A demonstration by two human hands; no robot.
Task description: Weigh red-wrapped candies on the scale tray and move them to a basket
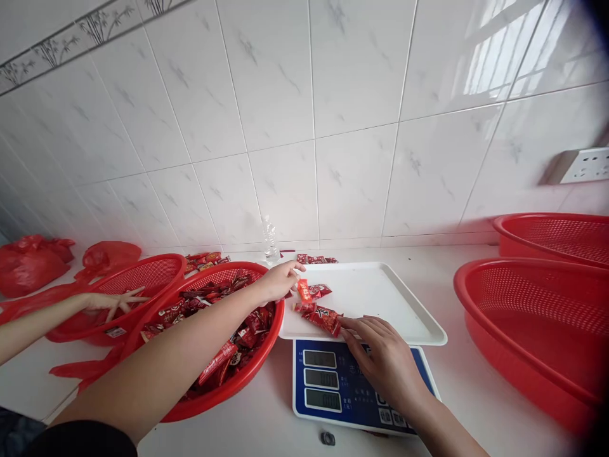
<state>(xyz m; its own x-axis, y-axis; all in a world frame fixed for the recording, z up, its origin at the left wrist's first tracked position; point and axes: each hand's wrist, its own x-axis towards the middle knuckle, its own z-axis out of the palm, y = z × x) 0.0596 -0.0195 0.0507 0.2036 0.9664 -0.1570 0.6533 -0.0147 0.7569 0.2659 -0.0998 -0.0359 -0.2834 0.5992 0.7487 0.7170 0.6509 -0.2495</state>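
Observation:
My left hand [280, 281] reaches over the left edge of the white scale tray [380, 304], fingers curled and closed on a small orange-red snack packet [304, 292]. My right hand [385, 355] comes over the scale's blue panel [342, 381], its thumb and fingertips closed on the end of a longer red snack packet [326, 319] lying at the tray's front left. Another red packet [320, 291] lies just behind. Beneath my left forearm stands a red basket [273, 343] full of red and dark snack packets [221, 362].
At the left, another person's hand [117, 304] reaches into a second red basket [176, 263]. Red plastic bags [35, 263] sit beyond it. A clear bottle [270, 240] and loose packets [314, 259] lie along the wall. Two red baskets [537, 355] stand at right. A small dark object [328, 438] lies in front.

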